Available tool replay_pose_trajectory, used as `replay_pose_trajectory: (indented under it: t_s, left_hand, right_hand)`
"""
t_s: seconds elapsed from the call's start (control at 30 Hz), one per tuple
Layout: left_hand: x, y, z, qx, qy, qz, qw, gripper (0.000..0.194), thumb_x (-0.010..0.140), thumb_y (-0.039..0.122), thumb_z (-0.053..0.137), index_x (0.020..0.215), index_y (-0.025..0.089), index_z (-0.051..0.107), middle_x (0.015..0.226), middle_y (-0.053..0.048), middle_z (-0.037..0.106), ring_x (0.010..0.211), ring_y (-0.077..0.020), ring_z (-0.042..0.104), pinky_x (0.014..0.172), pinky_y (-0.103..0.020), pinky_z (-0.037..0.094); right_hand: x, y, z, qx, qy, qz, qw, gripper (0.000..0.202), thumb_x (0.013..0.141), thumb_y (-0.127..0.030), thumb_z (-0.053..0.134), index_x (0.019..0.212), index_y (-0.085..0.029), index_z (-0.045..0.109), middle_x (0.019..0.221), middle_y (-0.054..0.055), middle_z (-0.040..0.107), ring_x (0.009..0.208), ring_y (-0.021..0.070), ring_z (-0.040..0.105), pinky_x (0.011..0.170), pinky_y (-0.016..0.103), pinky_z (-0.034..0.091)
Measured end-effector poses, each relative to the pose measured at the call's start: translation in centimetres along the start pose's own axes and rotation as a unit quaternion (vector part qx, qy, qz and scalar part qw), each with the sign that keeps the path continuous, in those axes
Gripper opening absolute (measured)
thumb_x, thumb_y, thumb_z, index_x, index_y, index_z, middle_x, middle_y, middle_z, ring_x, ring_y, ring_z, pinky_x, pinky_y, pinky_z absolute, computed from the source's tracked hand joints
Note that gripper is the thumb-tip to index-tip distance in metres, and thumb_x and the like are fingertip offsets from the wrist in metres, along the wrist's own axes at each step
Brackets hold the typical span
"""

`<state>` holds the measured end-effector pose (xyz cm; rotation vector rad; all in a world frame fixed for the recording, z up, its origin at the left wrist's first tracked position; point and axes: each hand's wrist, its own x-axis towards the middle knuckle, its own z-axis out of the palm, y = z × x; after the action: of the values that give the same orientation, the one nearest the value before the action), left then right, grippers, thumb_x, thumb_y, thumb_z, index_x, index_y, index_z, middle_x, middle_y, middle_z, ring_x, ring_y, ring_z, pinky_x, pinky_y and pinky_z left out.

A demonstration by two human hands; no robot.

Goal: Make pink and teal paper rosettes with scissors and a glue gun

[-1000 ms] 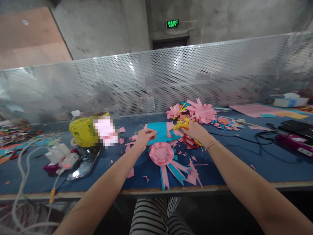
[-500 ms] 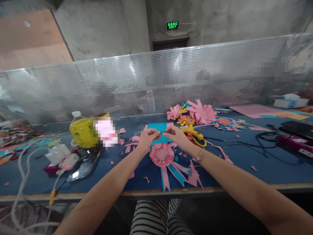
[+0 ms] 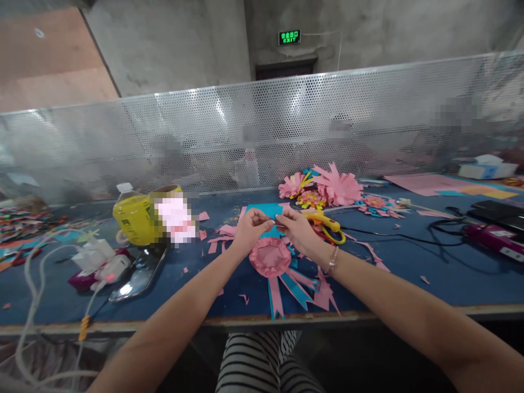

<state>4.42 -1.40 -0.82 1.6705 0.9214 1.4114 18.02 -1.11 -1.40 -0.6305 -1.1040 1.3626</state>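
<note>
- Head view: a bare concrete wall with a lit green exit sign [image 3: 289, 37] rises behind a perforated metal screen [image 3: 286, 125] that runs along the far edge of a long counter [image 3: 409, 273] covered in dark blue felt-like cloth and strewn with pink paper snippets.
- A flat, square-cut blue paper sheet [image 3: 262, 210] lies at mid-counter; just nearer sits a round pink pleated paper rosette [image 3: 270, 256] with pink and blue ribbon tails reaching the counter's front edge.
- The left hand [image 3: 248, 232] and the right hand [image 3: 297, 229] meet over the blue sheet's near edge, directly beyond the rosette, fingertips nearly touching.
- Both hands are closed in a pinch, thumb against forefinger, on the blue sheet's edge; what exactly lies between the fingertips is too small to tell.
- Just right of the right hand lies a yellow glue gun [image 3: 325, 221], its black cord trailing away right.
- Behind it stand fringed pink paper flowers [image 3: 335, 188].
- To the left lies a yellow plastic bottle [image 3: 133, 218] on its side, white cap up.
</note>
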Motion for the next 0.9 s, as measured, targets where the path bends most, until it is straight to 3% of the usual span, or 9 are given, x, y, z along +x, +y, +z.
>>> replay_pose_trajectory:
  t_s: [0.1, 0.17, 0.27, 0.47, 0.73, 0.9]
  left_hand:
    - [0.2, -0.2, -1.0, 0.144, -0.039, 0.022, 0.988, 0.028, 0.052, 0.028, 0.068, 0.075, 0.017, 0.055, 0.08, -0.004, 0.06, 0.078, -0.0156, 0.055, 0.072, -0.028, 0.044]
    - [0.4, -0.7, -1.8, 0.215, -0.082, 0.0, 0.973, 0.028, 0.049, 0.026, 0.069, 0.075, 0.018, 0.06, 0.08, -0.004, 0.062, 0.078, -0.0172, 0.054, 0.073, -0.028, 0.043]
    - [0.5, -1.6, -2.7, 0.224, -0.157, -0.028, 0.961, 0.027, 0.051, 0.025, 0.066, 0.077, 0.02, 0.064, 0.079, -0.004, 0.064, 0.074, -0.0171, 0.055, 0.067, -0.025, 0.043]
    - [0.8, -1.9, -3.1, 0.227, -0.209, -0.04, 0.95, 0.023, 0.048, 0.018, 0.066, 0.071, 0.019, 0.067, 0.072, -0.004, 0.064, 0.064, -0.0154, 0.054, 0.059, -0.024, 0.042]
    - [0.6, 0.4, -3.3, 0.137, -0.172, -0.042, 0.975, 0.031, 0.056, 0.019, 0.062, 0.087, 0.017, 0.063, 0.079, -0.004, 0.061, 0.07, -0.0135, 0.055, 0.065, -0.025, 0.042]
    - [0.6, 1.8, -4.1, 0.12, -0.148, -0.004, 0.982, 0.027, 0.059, 0.021, 0.064, 0.086, 0.017, 0.063, 0.075, -0.003, 0.059, 0.073, -0.0127, 0.054, 0.069, -0.025, 0.041]
  right_hand:
    - [0.1, -0.9, -0.6, 0.015, 0.014, -0.019, 1.0, 0.03, 0.05, -0.027, 0.07, 0.059, -0.018, 0.043, 0.056, -0.007, 0.048, 0.063, 0.0088, 0.055, 0.061, 0.022, 0.04]
    - [0.4, -1.4, -1.1, 0.019, 0.028, -0.03, 0.999, 0.031, 0.049, -0.026, 0.07, 0.06, -0.018, 0.043, 0.057, -0.007, 0.049, 0.064, 0.0099, 0.057, 0.062, 0.023, 0.041]
    - [0.8, -2.0, -2.0, 0.027, 0.048, -0.038, 0.998, 0.032, 0.047, -0.025, 0.071, 0.061, -0.019, 0.043, 0.057, -0.007, 0.051, 0.065, 0.0114, 0.058, 0.061, 0.024, 0.041]
    - [1.3, -2.4, -2.8, 0.028, 0.062, -0.054, 0.996, 0.03, 0.048, -0.026, 0.07, 0.063, -0.018, 0.046, 0.06, -0.004, 0.055, 0.065, 0.012, 0.059, 0.056, 0.022, 0.041]
    - [1.0, -3.0, -2.8, -0.009, 0.062, -0.055, 0.996, 0.025, 0.052, -0.028, 0.067, 0.065, -0.019, 0.047, 0.059, -0.004, 0.056, 0.056, 0.0097, 0.054, 0.051, 0.023, 0.041]
    - [0.7, -3.3, -2.9, 0.015, 0.032, -0.073, 0.997, 0.021, 0.055, -0.024, 0.066, 0.068, -0.02, 0.049, 0.068, -0.004, 0.058, 0.065, 0.0099, 0.056, 0.06, 0.025, 0.044]
